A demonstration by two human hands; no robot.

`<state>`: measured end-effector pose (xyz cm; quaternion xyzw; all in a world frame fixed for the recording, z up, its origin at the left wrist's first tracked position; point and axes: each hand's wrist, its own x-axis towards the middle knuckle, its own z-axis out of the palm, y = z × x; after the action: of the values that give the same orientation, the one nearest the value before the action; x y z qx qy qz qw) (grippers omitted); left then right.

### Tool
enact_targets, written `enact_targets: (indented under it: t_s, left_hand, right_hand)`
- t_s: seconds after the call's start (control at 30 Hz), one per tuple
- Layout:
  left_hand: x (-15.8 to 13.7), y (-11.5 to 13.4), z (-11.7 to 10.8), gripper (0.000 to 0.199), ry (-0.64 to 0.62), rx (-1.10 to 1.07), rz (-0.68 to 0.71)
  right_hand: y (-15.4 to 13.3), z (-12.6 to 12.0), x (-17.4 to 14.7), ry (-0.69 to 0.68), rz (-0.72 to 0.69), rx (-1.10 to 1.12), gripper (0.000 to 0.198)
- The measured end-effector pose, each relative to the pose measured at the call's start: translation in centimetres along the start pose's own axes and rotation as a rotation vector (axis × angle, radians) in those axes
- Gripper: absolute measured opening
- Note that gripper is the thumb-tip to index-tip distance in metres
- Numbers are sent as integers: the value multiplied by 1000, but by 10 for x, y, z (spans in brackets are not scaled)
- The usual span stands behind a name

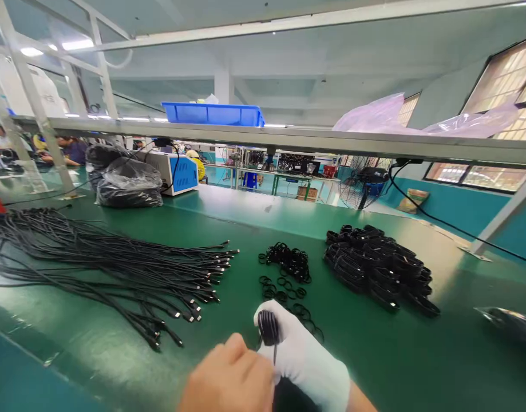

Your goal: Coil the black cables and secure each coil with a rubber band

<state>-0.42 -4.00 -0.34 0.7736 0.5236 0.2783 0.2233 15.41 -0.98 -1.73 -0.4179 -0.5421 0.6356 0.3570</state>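
Note:
My right hand (303, 357), in a white glove, is closed around a black cable (268, 327) wound in a tight coil. One strand drops from the coil toward my left hand (230, 375), which is bare, curled and slightly blurred close in front; its fingertips are hidden. Just beyond the glove lie loose black rings (291, 263), some in a heap and some scattered. To the left spreads a bundle of long black cables (117, 252) with metal plugs pointing right. A pile of coiled black cables (376, 266) sits at the right.
The green tabletop (241, 229) carries a plastic-wrapped black bundle (127, 183) and a blue-and-white machine (181, 173) at the back left. An overhead shelf holds a blue tray (213, 115). A clear bag (509, 323) lies at right; a fan (361, 182) stands beyond.

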Motion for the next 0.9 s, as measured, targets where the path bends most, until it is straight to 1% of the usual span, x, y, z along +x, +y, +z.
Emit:
enact_targets:
  t_s: [0.03, 0.07, 0.13, 0.2, 0.23, 0.27, 0.33, 0.4, 0.43, 0.57, 0.63, 0.67, 0.73, 0.8, 0.83, 0.87, 0.9]
  left_hand:
    - [-1, 0, 2, 20, -19, -6, 4]
    - [0, -2, 3, 21, -74, -29, -19]
    - [6, -8, 1, 26, -218, -101, -97]
    - [16, -13, -5, 27, -322, -216, -126]
    - [19, -14, -8, 23, -330, -301, -131]
    - [22, -13, -11, 16, -305, -398, -136]
    - [25, -10, -12, 5, -215, -600, -146]
    - [25, -4, -9, 4, -134, -772, -162]
    - [26, -2, -6, 5, -112, -836, -172]
    - [28, -1, 9, 14, -123, -1050, -236]
    - [29, -5, 12, 18, -136, -1118, -256]
    - [28, -7, 12, 18, -129, -1125, -268]
    - [27, -10, 7, 15, -42, -1041, -274]
    - [26, -8, -1, 15, 69, -824, -226]
    - [26, -6, -5, 20, 88, -701, -182]
    - [27, -4, -10, 25, 66, -590, -131]
    - [28, -1, -15, 29, 6, -505, -82]
  right_hand:
    - [-1, -2, -3, -57, -22, 4, 39]
    - [-1, -4, -5, -136, -22, 43, 43]
    - [3, -5, -8, -286, -14, 197, 53]
    - [9, -6, -7, -379, -64, 375, 61]
    - [12, -7, -5, -393, -101, 441, 62]
    - [15, -7, -3, -402, -130, 486, 61]
    - [18, -8, 1, -438, -143, 525, 58]
    - [19, -8, 3, -479, -135, 538, 56]
    - [19, -7, 3, -493, -139, 540, 55]
    - [22, -7, 3, -471, -135, 507, 56]
    - [23, -8, 3, -450, -118, 486, 61]
    - [23, -9, 3, -436, -109, 485, 64]
    - [22, -11, 4, -404, -82, 504, 71]
    - [21, -11, 4, -422, -28, 530, 74]
    - [21, -11, 4, -452, 4, 542, 75]
    - [21, -11, 4, -488, 33, 555, 77]
    - [22, -10, 4, -525, 61, 568, 77]
